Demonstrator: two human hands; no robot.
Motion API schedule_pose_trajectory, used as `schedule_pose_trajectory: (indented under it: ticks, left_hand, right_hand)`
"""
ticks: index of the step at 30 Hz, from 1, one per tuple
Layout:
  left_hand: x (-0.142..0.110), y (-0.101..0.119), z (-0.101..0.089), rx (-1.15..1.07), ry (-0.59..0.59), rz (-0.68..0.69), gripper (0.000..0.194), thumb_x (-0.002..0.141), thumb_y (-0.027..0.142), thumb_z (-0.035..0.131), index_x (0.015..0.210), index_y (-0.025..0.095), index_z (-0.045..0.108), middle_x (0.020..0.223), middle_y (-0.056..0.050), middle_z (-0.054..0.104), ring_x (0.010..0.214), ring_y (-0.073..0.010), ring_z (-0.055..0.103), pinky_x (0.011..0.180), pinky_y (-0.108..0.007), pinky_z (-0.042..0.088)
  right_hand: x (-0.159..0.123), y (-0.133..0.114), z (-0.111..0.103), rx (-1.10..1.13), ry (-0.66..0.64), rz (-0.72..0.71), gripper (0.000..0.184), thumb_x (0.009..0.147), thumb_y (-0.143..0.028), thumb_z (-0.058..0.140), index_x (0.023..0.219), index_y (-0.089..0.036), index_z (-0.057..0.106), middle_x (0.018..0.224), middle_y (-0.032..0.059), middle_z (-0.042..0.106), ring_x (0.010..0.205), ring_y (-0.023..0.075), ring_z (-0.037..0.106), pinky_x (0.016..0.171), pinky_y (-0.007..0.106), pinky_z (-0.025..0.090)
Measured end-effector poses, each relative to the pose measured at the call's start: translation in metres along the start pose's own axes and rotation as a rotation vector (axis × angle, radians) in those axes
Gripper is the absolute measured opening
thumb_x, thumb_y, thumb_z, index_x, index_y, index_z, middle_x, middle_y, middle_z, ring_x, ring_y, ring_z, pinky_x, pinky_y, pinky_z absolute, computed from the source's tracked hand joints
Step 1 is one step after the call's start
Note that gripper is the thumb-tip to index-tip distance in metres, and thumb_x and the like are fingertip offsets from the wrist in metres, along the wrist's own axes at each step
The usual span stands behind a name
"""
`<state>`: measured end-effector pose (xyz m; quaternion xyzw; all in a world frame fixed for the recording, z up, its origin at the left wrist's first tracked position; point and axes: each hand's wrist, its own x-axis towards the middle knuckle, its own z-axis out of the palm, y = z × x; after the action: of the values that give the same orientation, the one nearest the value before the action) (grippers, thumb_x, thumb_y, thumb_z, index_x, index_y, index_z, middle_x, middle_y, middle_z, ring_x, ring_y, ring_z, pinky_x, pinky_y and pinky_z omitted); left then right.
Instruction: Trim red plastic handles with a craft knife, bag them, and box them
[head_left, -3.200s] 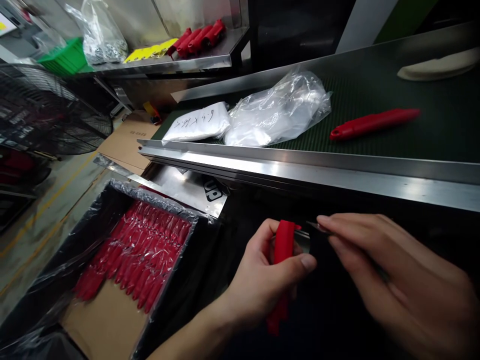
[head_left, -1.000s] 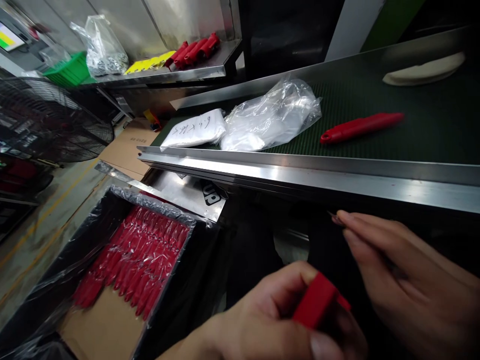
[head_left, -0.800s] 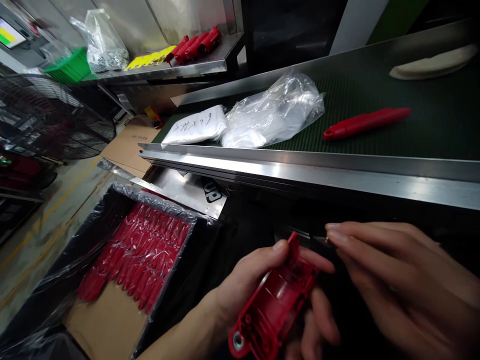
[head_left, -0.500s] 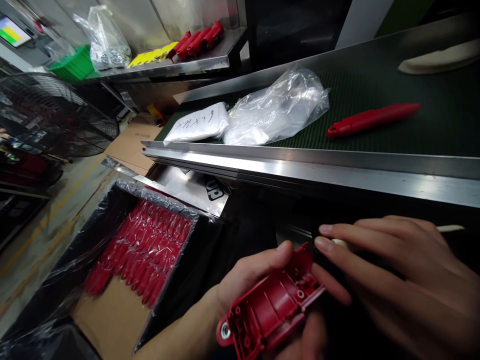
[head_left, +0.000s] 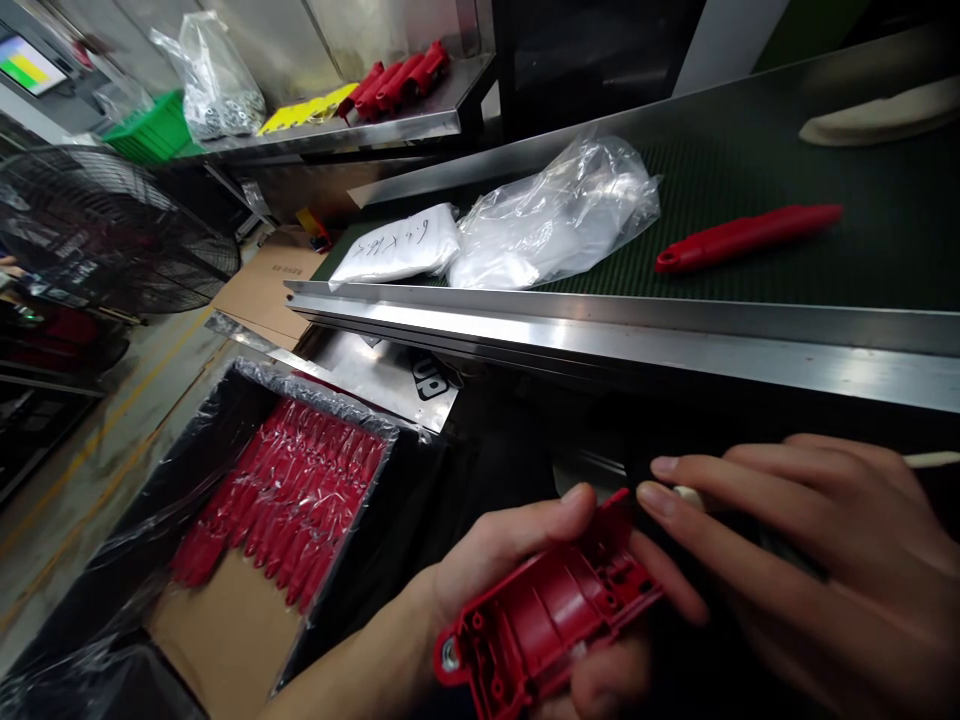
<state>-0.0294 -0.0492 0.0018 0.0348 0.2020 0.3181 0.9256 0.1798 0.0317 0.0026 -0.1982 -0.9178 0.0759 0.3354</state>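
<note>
My left hand (head_left: pixel 517 545) is wrapped round a red plastic housing half (head_left: pixel 551 615), its hollow side facing up. Ribs and screw bosses show inside it, and a metal eyelet (head_left: pixel 450 655) sits in its lower left end. At the housing's upper right end, my right hand (head_left: pixel 817 560) is closed on a slim pale-handled tool (head_left: pixel 688 496). Part of that handle shows between the fingers, and a pale end sticks out behind the hand. The tool's working tip is too dark to make out, so I cannot tell whether it touches the housing.
A metal-edged green conveyor (head_left: pixel 742 170) carries a red part (head_left: pixel 750 238), a clear plastic bag (head_left: pixel 555 215) and a white packet (head_left: pixel 397 245). A lined box (head_left: pixel 247 375) holds wrapped red parts (head_left: pixel 300 490) at lower left. A fan (head_left: pixel 120 230) stands beyond, beside a metal shelf (head_left: pixel 337 135).
My right hand has shifted slightly right with the tool. The housing half has tilted a little in my left hand, and its right end has moved slightly right.
</note>
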Motion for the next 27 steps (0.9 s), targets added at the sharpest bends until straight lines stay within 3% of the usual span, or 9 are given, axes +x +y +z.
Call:
schedule_pose_trajectory:
  ticks: [4, 6, 11, 13, 16, 19, 23, 27]
  left_hand:
    - [0.001, 0.005, 0.010, 0.060, 0.070, 0.053, 0.077, 0.091, 0.073, 0.030, 0.096, 0.007, 0.070, 0.055, -0.002, 0.052, 0.050, -0.0161, 0.054, 0.052, -0.025, 0.045]
    - [0.001, 0.004, 0.012, 0.075, 0.040, 0.041, 0.076, 0.090, 0.074, 0.032, 0.095, 0.008, 0.070, 0.052, -0.001, 0.049, 0.048, -0.0159, 0.052, 0.050, -0.025, 0.043]
    - [0.000, -0.001, 0.008, 0.248, -0.007, 0.038, 0.071, 0.092, 0.067, 0.038, 0.089, 0.005, 0.072, 0.053, -0.002, 0.049, 0.042, -0.0110, 0.046, 0.040, -0.021, 0.032]
    - [-0.002, -0.001, 0.005, 0.168, -0.023, 0.027, 0.071, 0.095, 0.065, 0.031, 0.098, 0.006, 0.071, 0.052, -0.002, 0.050, 0.037, -0.0095, 0.041, 0.036, -0.020, 0.026]
    - [-0.003, 0.001, 0.002, -0.034, -0.160, -0.025, 0.074, 0.099, 0.060, 0.013, 0.115, 0.011, 0.065, 0.051, -0.001, 0.054, 0.029, -0.0111, 0.040, 0.031, -0.019, 0.023]
    - [-0.003, 0.002, 0.001, -0.125, -0.235, -0.014, 0.080, 0.099, 0.061, 0.006, 0.118, 0.009, 0.063, 0.055, -0.005, 0.061, 0.030, -0.0141, 0.049, 0.028, -0.018, 0.026]
    - [-0.004, 0.000, -0.001, -0.154, -0.205, 0.007, 0.081, 0.098, 0.062, 0.006, 0.118, 0.009, 0.064, 0.060, -0.007, 0.065, 0.033, -0.0166, 0.055, 0.029, -0.021, 0.040]
    - [-0.003, -0.001, -0.003, -0.150, -0.198, 0.000, 0.080, 0.099, 0.062, 0.007, 0.117, 0.009, 0.064, 0.063, -0.007, 0.065, 0.038, -0.0159, 0.059, 0.032, -0.020, 0.045]
  right_hand:
    - [-0.003, -0.003, -0.003, -0.025, -0.043, 0.053, 0.049, 0.092, -0.005, 0.047, 0.135, -0.028, 0.057, 0.127, 0.0043, 0.063, 0.106, 0.0284, 0.058, 0.098, 0.053, 0.037]
    - [-0.006, 0.000, -0.006, -0.035, -0.055, 0.073, 0.055, 0.091, -0.005, 0.049, 0.139, -0.031, 0.054, 0.128, 0.0035, 0.063, 0.105, 0.0283, 0.059, 0.098, 0.053, 0.038]
    - [-0.015, 0.019, -0.017, -0.013, -0.095, 0.155, 0.060, 0.095, -0.023, 0.050, 0.151, -0.040, 0.036, 0.135, 0.0058, 0.058, 0.111, 0.0331, 0.060, 0.092, 0.053, 0.046]
    - [-0.014, 0.022, -0.020, -0.009, -0.107, 0.165, 0.061, 0.095, -0.022, 0.051, 0.151, -0.040, 0.036, 0.134, 0.0064, 0.058, 0.112, 0.0329, 0.060, 0.090, 0.052, 0.047]
    - [-0.009, 0.016, -0.018, -0.043, -0.080, 0.072, 0.067, 0.090, -0.009, 0.053, 0.151, -0.033, 0.039, 0.127, 0.0087, 0.062, 0.105, 0.0307, 0.062, 0.084, 0.048, 0.047]
    - [-0.003, 0.006, -0.011, -0.024, -0.068, 0.033, 0.067, 0.087, -0.004, 0.054, 0.149, -0.026, 0.043, 0.126, 0.0096, 0.063, 0.103, 0.0291, 0.062, 0.082, 0.047, 0.047]
    - [-0.003, 0.000, -0.004, 0.027, -0.057, 0.043, 0.062, 0.085, 0.000, 0.050, 0.141, -0.025, 0.052, 0.126, 0.0076, 0.063, 0.105, 0.0276, 0.059, 0.086, 0.047, 0.044]
    - [-0.005, -0.001, -0.005, 0.038, -0.057, 0.009, 0.062, 0.085, -0.001, 0.050, 0.143, -0.024, 0.051, 0.129, 0.0079, 0.062, 0.106, 0.0274, 0.059, 0.089, 0.047, 0.043]
